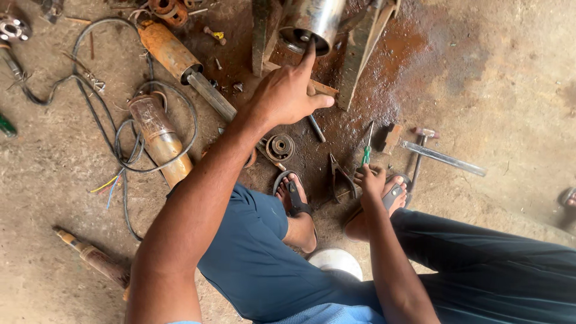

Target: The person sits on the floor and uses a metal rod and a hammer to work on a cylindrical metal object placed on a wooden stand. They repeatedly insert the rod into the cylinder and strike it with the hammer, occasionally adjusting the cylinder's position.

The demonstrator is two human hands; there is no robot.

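left hand point(288, 96) rests open, forefinger on the far steel cylinder's point(312, 21) end. right hand point(369, 179) grips a green screwdriver point(366, 150) near the pliers point(340, 175). risk: oily floor; cylinder may roll, pinching fingers.

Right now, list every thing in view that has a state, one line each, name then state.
left hand: stretched out, fingertip on the open end of the steel cylinder
steel cylinder: lying tilted, propped between metal bars
right hand: closed on the green-handled screwdriver
green-handled screwdriver: held, tip pointing away
pliers: on the ground, handles spread
rusty pump body: lying on the ground
hammer: lying on the ground, untouched
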